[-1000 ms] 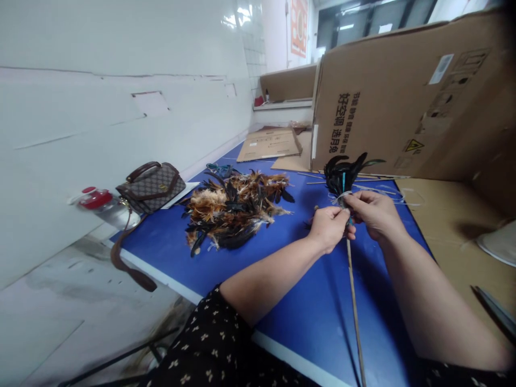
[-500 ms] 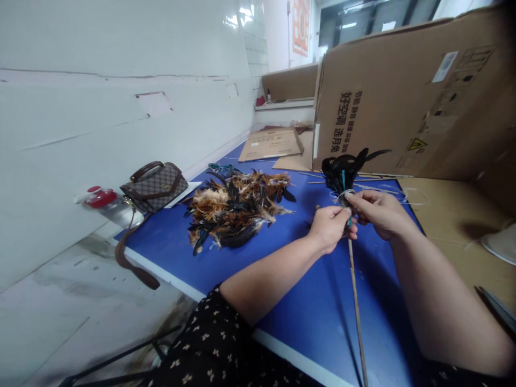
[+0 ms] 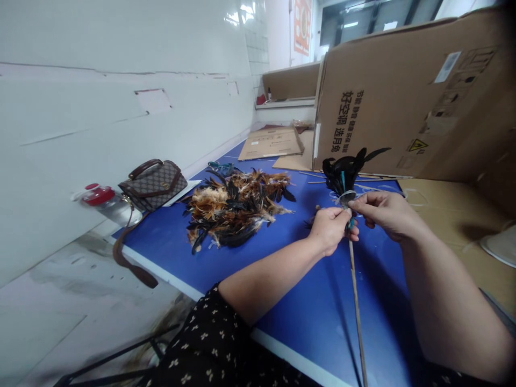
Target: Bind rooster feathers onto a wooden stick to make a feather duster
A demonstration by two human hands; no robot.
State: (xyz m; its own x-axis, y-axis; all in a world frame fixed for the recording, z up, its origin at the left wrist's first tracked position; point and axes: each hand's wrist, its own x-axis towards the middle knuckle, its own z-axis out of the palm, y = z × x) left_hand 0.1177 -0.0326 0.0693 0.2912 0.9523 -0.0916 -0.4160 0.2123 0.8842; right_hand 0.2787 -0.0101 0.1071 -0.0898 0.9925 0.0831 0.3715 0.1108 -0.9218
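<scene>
My left hand [image 3: 328,228] is closed round the upper end of a thin stick [image 3: 355,301], where black feathers [image 3: 342,169] with a bit of teal stand up in a bunch. A whitish strip [image 3: 347,195] loops about the base of those feathers. My right hand [image 3: 385,212] pinches at the strip just right of the stick, thumb and forefinger together. The strip's end is hidden by the fingers. To the left, a heap of brown and black feathers [image 3: 237,209] lies on the blue table [image 3: 217,271].
A large cardboard box [image 3: 387,107] stands behind the hands, with flat cardboard [image 3: 272,144] at the back. Several thin sticks [image 3: 322,181] lie before the box. A patterned handbag [image 3: 155,185] and a red-capped bottle [image 3: 107,201] sit by the wall.
My right hand has shifted slightly right and down from the feather base. The whitish strip now shows as a wider loop. My left hand keeps its hold on the stick.
</scene>
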